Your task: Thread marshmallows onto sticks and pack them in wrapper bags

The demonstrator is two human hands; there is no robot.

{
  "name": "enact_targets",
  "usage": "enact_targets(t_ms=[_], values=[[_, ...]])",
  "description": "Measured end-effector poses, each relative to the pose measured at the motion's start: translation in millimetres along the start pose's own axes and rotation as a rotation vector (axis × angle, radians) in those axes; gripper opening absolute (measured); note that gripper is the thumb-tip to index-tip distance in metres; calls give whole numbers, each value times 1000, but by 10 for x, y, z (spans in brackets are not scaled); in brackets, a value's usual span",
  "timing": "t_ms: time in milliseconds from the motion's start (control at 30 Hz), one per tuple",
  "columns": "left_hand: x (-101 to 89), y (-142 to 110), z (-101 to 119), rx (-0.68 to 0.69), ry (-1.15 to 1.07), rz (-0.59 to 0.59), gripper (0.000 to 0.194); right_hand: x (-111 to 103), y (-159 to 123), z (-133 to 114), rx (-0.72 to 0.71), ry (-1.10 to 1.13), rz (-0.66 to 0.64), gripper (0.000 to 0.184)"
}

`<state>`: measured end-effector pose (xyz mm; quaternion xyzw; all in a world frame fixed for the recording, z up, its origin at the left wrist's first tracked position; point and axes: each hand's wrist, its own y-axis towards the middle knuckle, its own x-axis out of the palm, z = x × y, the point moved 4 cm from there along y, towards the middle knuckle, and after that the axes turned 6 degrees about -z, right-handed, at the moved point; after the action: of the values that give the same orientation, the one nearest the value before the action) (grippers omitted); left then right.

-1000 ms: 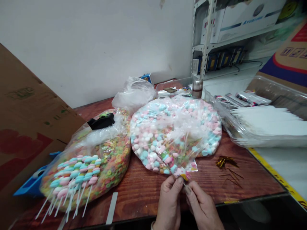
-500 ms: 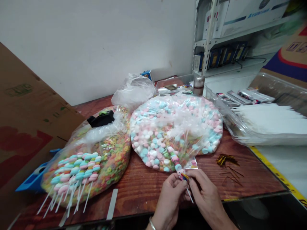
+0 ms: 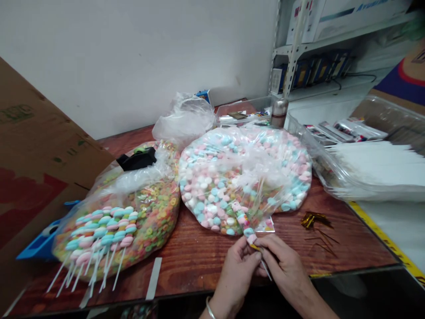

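Note:
A bagged marshmallow skewer [image 3: 248, 231] in pink and blue points away from me at the table's front edge, its white stick hanging down between my hands. A gold twist tie [image 3: 255, 247] lies across the gathered neck of its bag, just below the lowest marshmallow. My left hand [image 3: 239, 268] is closed around the neck from the left, with a silver bangle on that wrist. From the other side, my right hand [image 3: 283, 262] pinches at the twist tie. Fingertips partly hide the tie's ends. The skewer's top rests against a large bag of marshmallows [image 3: 206, 195].
On the left, several finished-looking marshmallow skewers [image 3: 102, 230] lie on a bag of ring-shaped cereal [image 3: 159, 212], with a black tape dispenser [image 3: 137, 159] behind. Gold twist ties [image 3: 314, 220] lie right of my hands. A clear plastic bin [image 3: 327, 181] holds white sticks. A cardboard box [image 3: 40, 146] stands left.
The twist tie's gold end, which stuck up between my fingers, now lies flatter across the bag's neck. Both hands stay around the skewer. The view has shifted slightly.

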<state>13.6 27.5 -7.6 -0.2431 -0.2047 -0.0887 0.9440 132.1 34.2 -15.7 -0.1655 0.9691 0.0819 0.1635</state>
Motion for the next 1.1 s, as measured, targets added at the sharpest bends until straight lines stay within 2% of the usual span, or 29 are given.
enact_targets(t_ms=[167, 267, 333, 533, 633, 700, 933, 1000, 1100], values=[[20, -20, -21, -20, 14, -23, 37, 6, 27, 34, 76, 59, 84, 22], [40, -26, -49, -31, -78, -45, 39, -3, 51, 38, 129, 120, 136, 20], [39, -28, -62, -56, -161, -56, 38, -7, 61, 36, 157, 149, 126, 21], [-81, 5, -92, -69, -228, 89, 33, -4, -96, 21, 300, 130, 43, 29], [-106, 46, -131, -51, -139, 108, 30, 37, -226, 10, 319, 63, -50, 26], [-119, 66, -141, -40, -51, 125, 28, 44, -273, 11, 299, 65, -59, 29], [-57, 40, -66, -29, 220, 135, 32, 54, -175, 95, 404, 460, 135, 45], [-6, 8, -31, 7, 329, 122, 30, 71, -130, 85, 397, 456, 166, 39], [48, -49, 57, 153, 489, 136, 26, 67, -100, 67, 379, 363, 213, 33]])
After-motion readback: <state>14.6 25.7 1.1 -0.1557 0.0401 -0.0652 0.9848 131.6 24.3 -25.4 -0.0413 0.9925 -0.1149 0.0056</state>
